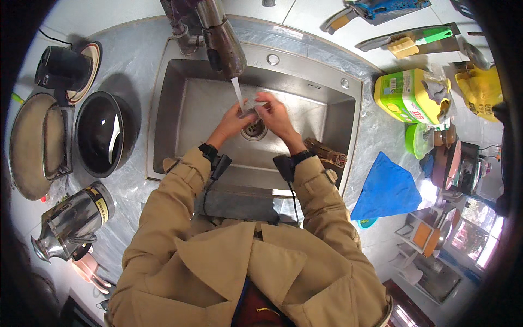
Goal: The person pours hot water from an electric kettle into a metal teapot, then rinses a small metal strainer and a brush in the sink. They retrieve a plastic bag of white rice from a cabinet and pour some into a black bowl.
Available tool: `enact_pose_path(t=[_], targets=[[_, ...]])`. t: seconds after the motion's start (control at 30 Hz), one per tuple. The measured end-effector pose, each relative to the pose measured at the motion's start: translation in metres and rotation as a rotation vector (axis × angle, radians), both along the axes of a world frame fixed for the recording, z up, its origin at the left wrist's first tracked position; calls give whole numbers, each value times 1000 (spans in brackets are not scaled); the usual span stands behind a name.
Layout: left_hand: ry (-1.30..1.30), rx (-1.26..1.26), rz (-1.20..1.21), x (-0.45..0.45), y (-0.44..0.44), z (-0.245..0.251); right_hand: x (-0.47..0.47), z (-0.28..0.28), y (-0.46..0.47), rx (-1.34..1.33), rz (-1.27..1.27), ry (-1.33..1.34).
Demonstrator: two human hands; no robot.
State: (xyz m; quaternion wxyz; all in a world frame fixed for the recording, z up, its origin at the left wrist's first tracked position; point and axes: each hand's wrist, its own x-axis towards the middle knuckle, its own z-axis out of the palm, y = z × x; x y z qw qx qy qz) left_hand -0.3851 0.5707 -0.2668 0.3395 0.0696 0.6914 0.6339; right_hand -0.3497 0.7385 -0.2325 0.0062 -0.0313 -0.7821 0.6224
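Observation:
Water runs from the metal faucet (225,49) onto my hands, which are close together above the stainless steel sink (204,94). My left hand (232,122) is under the stream with its fingers bent. My right hand (274,114) is just right of it, fingers curled near the left fingertips. Something small and greyish may be between them; blur and water hide what it is. Below the hands lies the round drain strainer (254,130). A bundle of brown sticks, perhaps a bamboo pot brush (326,152), lies at the sink's right side, beside my right wrist.
Left on the marble counter stand a black bowl (100,135) with a white spoon, and a shiny metal jug (73,220). To the right are a yellow-green plastic container (408,96), a green tub (416,141) and a blue cloth or sheet (386,190). Knives (341,20) hang on the wall.

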Motion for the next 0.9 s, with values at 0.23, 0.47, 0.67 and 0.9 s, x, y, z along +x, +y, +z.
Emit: enact_pose_path(t=[0.23, 0.47, 0.67, 0.9], targets=[[-855, 776, 271, -8, -7, -12, 77, 58, 103, 1464, 348, -700], [-922, 880, 247, -14, -7, -8, 126, 53, 158, 1352, 628, -828], [-787, 652, 446, -7, -10, -15, 128, 106, 96, 327, 115, -488], [-613, 672, 345, -11, -13, -27, 97, 92, 31, 1017, 182, -465]])
